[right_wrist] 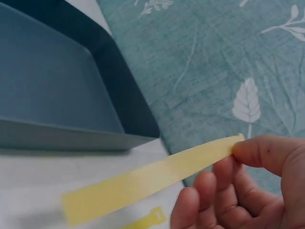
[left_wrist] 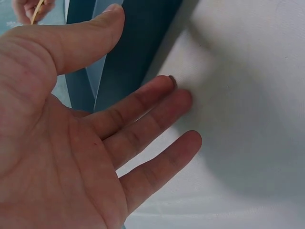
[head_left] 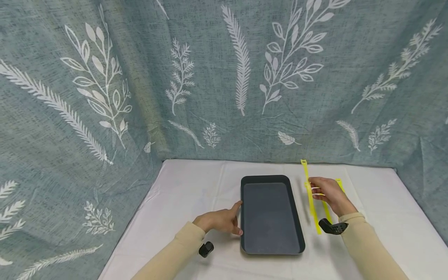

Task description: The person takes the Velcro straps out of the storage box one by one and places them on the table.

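Yellow ribbed strap [right_wrist: 152, 179]: pinched at one end by right hand [head_left: 329, 194], just right of dark rectangular tray [head_left: 271, 249].
Left hand [head_left: 220, 221]: fingers straight, apparently touching tray's left wall.
Surface: white tablecloth [head_left: 189, 186].

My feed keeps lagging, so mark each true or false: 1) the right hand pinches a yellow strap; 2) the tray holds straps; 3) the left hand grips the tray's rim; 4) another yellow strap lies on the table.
1) True: the right hand pinches a yellow strap at its end.
2) False: the dark tray has nothing in it.
3) False: the left hand lies open beside the tray.
4) True: a second strap lies on the white table, partly under the right hand.
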`<action>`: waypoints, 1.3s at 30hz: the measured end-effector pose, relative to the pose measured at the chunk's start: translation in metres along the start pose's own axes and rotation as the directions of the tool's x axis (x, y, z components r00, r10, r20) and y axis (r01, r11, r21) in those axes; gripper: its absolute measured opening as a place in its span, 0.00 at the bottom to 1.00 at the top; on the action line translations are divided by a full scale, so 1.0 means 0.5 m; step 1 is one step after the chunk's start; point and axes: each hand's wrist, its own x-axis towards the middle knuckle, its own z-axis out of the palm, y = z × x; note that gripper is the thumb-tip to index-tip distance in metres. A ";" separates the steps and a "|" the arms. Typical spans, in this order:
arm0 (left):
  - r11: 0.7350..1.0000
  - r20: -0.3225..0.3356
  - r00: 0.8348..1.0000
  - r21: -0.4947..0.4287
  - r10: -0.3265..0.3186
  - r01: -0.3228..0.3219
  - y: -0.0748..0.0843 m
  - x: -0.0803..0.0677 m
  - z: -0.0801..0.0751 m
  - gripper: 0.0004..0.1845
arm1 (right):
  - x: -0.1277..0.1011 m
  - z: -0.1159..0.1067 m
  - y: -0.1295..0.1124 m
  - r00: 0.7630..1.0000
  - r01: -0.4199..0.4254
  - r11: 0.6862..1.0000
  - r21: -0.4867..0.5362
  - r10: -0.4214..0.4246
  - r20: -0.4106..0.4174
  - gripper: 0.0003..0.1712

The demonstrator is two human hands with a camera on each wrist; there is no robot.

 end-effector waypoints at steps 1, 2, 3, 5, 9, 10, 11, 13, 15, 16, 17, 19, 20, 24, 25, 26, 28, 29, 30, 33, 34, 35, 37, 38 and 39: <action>1.000 0.000 1.000 -0.001 0.000 0.000 0.000 -0.001 0.000 0.56 | 0.000 0.001 0.004 1.000 -0.007 1.000 -0.010 0.008 0.007 0.29; 1.000 -0.001 1.000 -0.002 0.001 -0.001 0.000 -0.001 0.001 0.56 | 0.001 0.001 0.009 1.000 -0.014 1.000 -0.025 0.014 0.017 0.29; 1.000 0.000 1.000 -0.004 0.002 -0.002 -0.001 -0.001 0.002 0.56 | 0.001 0.002 0.014 0.999 -0.019 0.999 -0.043 0.020 0.025 0.29; 1.000 0.000 1.000 -0.005 0.004 -0.004 -0.001 -0.003 0.002 0.56 | 0.003 0.004 0.023 0.999 -0.029 0.997 -0.077 0.032 0.044 0.29; 1.000 -0.001 1.000 -0.004 0.005 -0.005 -0.001 -0.004 0.003 0.56 | 0.005 0.011 0.034 0.997 -0.044 0.991 -0.125 0.052 0.063 0.27; 1.000 -0.001 1.000 -0.003 0.007 -0.007 -0.001 -0.004 0.002 0.56 | 0.007 0.012 0.036 0.996 -0.049 0.990 -0.131 0.058 0.062 0.27; 1.000 0.000 1.000 -0.004 0.009 -0.009 -0.001 -0.004 0.003 0.56 | 0.009 0.014 0.038 0.996 -0.057 0.989 -0.138 0.065 0.058 0.26; 1.000 0.004 1.000 -0.012 0.014 -0.014 -0.002 -0.003 0.003 0.55 | 0.012 0.018 0.044 0.996 -0.061 0.986 -0.155 0.070 0.051 0.23; 1.000 0.009 1.000 -0.014 0.015 -0.015 -0.003 -0.002 0.004 0.55 | 0.014 0.022 0.050 0.996 -0.066 0.981 -0.182 0.075 0.039 0.20; 1.000 0.011 1.000 -0.015 0.014 -0.014 -0.004 -0.002 0.005 0.55 | 0.015 0.024 0.053 0.997 -0.063 0.978 -0.200 0.072 0.038 0.18; 1.000 0.012 1.000 -0.015 0.014 -0.013 -0.004 -0.002 0.006 0.55 | 0.016 0.026 0.056 0.997 -0.060 0.974 -0.217 0.069 0.034 0.17; 1.000 0.012 1.000 -0.007 0.008 -0.008 -0.005 -0.001 0.006 0.55 | 0.017 0.030 0.061 0.997 -0.060 0.966 -0.250 0.067 0.022 0.15; 1.000 0.012 1.000 -0.002 0.006 -0.006 -0.005 -0.001 0.006 0.55 | 0.018 0.033 0.063 0.998 -0.060 0.962 -0.266 0.067 0.018 0.15; 1.000 0.012 1.000 0.010 0.000 -0.001 -0.005 -0.001 0.003 0.55 | 0.020 0.041 0.066 0.998 -0.066 0.938 -0.340 0.062 -0.023 0.14; 1.000 0.012 1.000 0.012 0.001 -0.001 -0.006 -0.001 0.003 0.55 | 0.020 0.043 0.067 0.998 -0.068 0.932 -0.356 0.059 -0.036 0.14; 1.000 0.010 1.000 0.013 0.002 -0.003 -0.006 -0.001 0.003 0.55 | 0.021 0.044 0.069 0.998 -0.063 0.926 -0.372 0.051 -0.043 0.14; 1.000 0.010 1.000 0.013 0.004 -0.004 -0.007 0.000 0.003 0.56 | 0.022 0.047 0.070 0.997 -0.067 0.916 -0.395 0.049 -0.057 0.14; 1.000 0.010 1.000 0.013 0.004 -0.005 -0.007 0.000 0.003 0.56 | 0.023 0.048 0.071 0.997 -0.067 0.912 -0.405 0.047 -0.059 0.14; 1.000 0.011 1.000 0.012 0.005 -0.005 -0.007 0.000 0.004 0.55 | 0.024 0.049 0.073 0.997 -0.072 0.908 -0.413 0.050 -0.064 0.14; 1.000 0.013 1.000 0.007 0.002 -0.002 -0.007 0.000 0.005 0.55 | 0.026 0.050 0.074 0.995 -0.094 0.899 -0.428 0.069 -0.074 0.14; 1.000 0.013 1.000 0.006 0.001 -0.001 -0.007 0.000 0.005 0.55 | 0.026 0.051 0.074 0.994 -0.099 0.896 -0.434 0.072 -0.079 0.14; 1.000 0.013 1.000 0.008 -0.002 0.001 -0.006 0.000 0.006 0.55 | 0.027 0.052 0.074 0.994 -0.102 0.892 -0.441 0.073 -0.082 0.14; 1.000 0.011 1.000 0.008 -0.003 0.003 -0.006 0.001 0.007 0.55 | 0.028 0.053 0.073 0.993 -0.104 0.887 -0.451 0.071 -0.090 0.14; 1.000 0.010 1.000 0.009 -0.004 0.003 -0.006 0.001 0.007 0.55 | 0.028 0.054 0.073 0.994 -0.101 0.883 -0.458 0.066 -0.092 0.14; 1.000 0.010 1.000 0.010 -0.005 0.005 -0.005 0.001 0.006 0.55 | 0.028 0.055 0.073 0.994 -0.095 0.876 -0.472 0.059 -0.091 0.14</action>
